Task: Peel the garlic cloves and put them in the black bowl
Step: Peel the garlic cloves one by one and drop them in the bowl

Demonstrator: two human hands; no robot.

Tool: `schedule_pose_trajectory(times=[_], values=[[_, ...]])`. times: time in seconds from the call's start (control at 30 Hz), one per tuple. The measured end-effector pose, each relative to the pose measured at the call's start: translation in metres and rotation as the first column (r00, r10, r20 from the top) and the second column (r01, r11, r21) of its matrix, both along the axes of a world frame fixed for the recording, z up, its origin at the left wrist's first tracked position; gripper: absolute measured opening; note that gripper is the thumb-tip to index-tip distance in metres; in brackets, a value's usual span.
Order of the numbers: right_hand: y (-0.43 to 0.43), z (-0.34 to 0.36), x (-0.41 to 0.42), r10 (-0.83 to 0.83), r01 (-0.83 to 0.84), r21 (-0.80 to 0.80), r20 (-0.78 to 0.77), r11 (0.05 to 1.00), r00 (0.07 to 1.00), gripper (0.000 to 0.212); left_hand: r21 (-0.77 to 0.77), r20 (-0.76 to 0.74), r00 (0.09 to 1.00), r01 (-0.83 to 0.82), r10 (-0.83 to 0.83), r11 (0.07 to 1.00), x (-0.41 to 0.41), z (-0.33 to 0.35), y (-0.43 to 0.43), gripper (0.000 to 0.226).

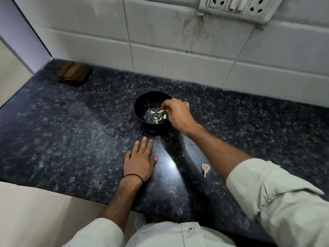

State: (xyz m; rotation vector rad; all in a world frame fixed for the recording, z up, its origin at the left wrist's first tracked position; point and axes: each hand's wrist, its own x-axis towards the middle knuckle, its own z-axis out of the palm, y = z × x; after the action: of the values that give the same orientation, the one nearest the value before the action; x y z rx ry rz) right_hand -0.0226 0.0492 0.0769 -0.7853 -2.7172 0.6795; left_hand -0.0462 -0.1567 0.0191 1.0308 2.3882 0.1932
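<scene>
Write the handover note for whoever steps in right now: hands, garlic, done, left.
Left hand: flat on the counter, holding nothing.
Right hand: over the black bowl, fingertips at a clove; grip unclear.
Done: several peeled cloves lie in the bowl.
Left: a papery garlic piece lies on the counter by the right forearm; peel or unpeeled clove, cannot tell.

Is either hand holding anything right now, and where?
The right hand seems to pinch a clove by one end, over the bowl; the left hand lies flat, holding nothing.
</scene>
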Motion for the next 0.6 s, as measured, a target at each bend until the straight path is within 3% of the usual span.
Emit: schedule_pose_trajectory(times=[0.07,0.27,0.43,0.6], values=[[-0.001,0.0,-0.002,0.006,-0.006,-0.031,-0.001,0.999,1.0,0.031,-0.047,0.013,1.0,0.025,-0.024,0.999,-0.002,0.001,0.001,0.066],[-0.01,0.001,0.045,-0.105,0.081,-0.128,-0.202,0.989,0.974,0.021,-0.047,0.025,0.999,0.045,-0.044,0.998,-0.005,0.001,-0.001,0.067],[-0.024,-0.011,0.132,-0.308,0.274,-0.252,-0.107,0.928,0.945,0.014,0.005,0.03,0.999,0.015,-0.015,1.0,-0.003,0.008,0.003,0.065],[-0.038,-0.034,0.201,-0.495,0.465,-0.317,-0.018,0.827,0.868,0.014,0.249,-0.01,0.995,-0.091,0.097,0.964,0.019,0.018,0.017,0.049]])
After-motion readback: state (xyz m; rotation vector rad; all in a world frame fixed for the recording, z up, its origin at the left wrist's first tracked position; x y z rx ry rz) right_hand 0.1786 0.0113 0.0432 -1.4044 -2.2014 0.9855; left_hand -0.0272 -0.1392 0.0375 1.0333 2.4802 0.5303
